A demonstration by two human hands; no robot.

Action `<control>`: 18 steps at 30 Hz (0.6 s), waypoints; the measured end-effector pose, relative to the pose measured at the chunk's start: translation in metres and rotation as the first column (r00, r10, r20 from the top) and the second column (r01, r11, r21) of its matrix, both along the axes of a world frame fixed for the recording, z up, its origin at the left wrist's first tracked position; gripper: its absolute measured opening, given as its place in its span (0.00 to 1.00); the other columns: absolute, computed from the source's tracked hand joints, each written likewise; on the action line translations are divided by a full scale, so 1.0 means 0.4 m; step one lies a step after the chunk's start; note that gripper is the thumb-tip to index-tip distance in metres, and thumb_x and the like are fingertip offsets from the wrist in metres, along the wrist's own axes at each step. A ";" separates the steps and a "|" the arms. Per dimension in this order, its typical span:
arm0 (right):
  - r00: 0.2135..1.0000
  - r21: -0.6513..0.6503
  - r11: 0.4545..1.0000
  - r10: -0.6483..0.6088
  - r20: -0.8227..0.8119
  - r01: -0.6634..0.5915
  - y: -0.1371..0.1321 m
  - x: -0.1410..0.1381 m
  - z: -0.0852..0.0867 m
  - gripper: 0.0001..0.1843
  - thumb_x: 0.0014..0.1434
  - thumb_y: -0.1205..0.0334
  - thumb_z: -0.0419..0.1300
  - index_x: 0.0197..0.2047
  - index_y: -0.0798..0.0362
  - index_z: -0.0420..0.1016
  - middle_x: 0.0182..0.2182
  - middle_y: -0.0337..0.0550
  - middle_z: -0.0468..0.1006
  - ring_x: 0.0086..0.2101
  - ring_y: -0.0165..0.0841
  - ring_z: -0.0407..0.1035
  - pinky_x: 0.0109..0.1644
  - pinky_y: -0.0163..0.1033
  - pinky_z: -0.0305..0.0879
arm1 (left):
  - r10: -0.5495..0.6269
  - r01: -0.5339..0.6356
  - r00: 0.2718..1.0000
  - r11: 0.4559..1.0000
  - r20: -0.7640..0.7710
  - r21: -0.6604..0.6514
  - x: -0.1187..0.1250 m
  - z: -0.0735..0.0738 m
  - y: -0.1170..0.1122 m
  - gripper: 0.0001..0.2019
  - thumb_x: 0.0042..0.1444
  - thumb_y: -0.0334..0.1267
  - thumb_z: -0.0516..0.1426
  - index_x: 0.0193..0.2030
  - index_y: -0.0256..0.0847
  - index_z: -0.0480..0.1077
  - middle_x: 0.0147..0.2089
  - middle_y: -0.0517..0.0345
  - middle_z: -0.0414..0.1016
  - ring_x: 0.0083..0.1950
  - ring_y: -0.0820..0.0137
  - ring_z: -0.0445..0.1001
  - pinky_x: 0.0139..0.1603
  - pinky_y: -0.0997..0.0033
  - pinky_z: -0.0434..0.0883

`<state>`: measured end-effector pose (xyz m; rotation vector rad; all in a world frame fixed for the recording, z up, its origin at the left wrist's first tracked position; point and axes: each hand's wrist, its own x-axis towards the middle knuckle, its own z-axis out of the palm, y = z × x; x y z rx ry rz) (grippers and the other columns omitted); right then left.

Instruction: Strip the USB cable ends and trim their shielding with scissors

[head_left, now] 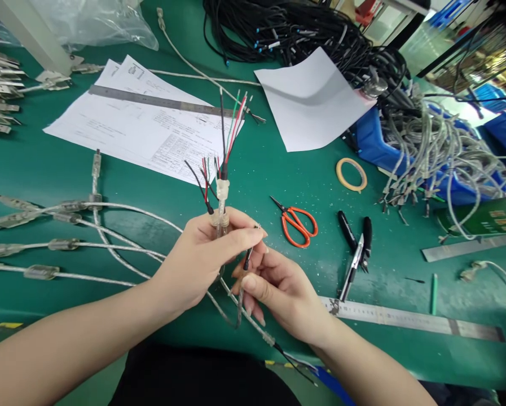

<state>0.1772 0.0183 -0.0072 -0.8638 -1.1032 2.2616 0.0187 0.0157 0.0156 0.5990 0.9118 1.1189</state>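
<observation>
My left hand (204, 256) is closed around a bundle of clear-jacketed cables (221, 194) held upright. Their stripped ends fan out above the fist as thin black, red, green and white wires (231, 127). My right hand (278, 287) sits just below and to the right, its fingers pinched on a thin dark wire end (247, 260) beside the bundle. The cable tails loop down under both hands toward the table's near edge.
Orange-handled scissors (297, 223), black cutters (356, 248), a tape ring (351, 173) and a steel ruler (409, 318) lie to the right. Printed sheets (138, 127) lie behind. Several clear cables (62, 225) stretch left. A blue bin (373, 138) holds grey cables; black cables (303, 28) are piled behind.
</observation>
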 end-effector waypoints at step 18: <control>0.998 0.039 0.998 0.040 0.040 -0.042 -0.004 -0.005 0.006 0.12 0.63 0.56 0.62 0.36 0.54 0.66 0.30 0.41 0.77 0.22 0.23 0.68 0.21 0.27 0.63 | 0.031 -0.034 0.998 0.997 -0.059 -0.066 0.000 -0.008 -0.002 0.06 0.56 0.38 0.62 0.29 0.41 0.73 0.25 0.64 0.76 0.18 0.78 0.66 0.16 0.78 0.64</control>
